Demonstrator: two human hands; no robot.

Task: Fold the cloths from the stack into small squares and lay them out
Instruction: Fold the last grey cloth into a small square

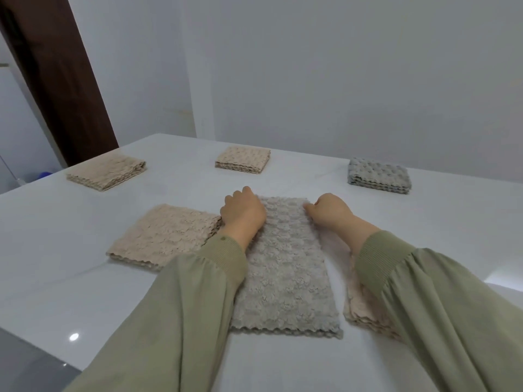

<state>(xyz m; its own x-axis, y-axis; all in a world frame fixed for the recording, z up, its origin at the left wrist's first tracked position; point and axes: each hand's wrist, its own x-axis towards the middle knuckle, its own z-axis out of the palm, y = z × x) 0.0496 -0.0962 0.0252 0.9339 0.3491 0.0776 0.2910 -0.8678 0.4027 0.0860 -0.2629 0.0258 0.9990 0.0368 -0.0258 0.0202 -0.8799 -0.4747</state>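
The grey cloth [283,264] is lying on the table [85,278] as a strip running straight away from me. My left hand [243,213] and right hand [329,212] are pinching its far corners, so I am judging the fold must come back toward me.

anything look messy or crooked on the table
Nothing stands out. The far-left beige square, middle beige square and grey square lie flat and apart; the grey strip held by the left hand and right hand is just part folded.
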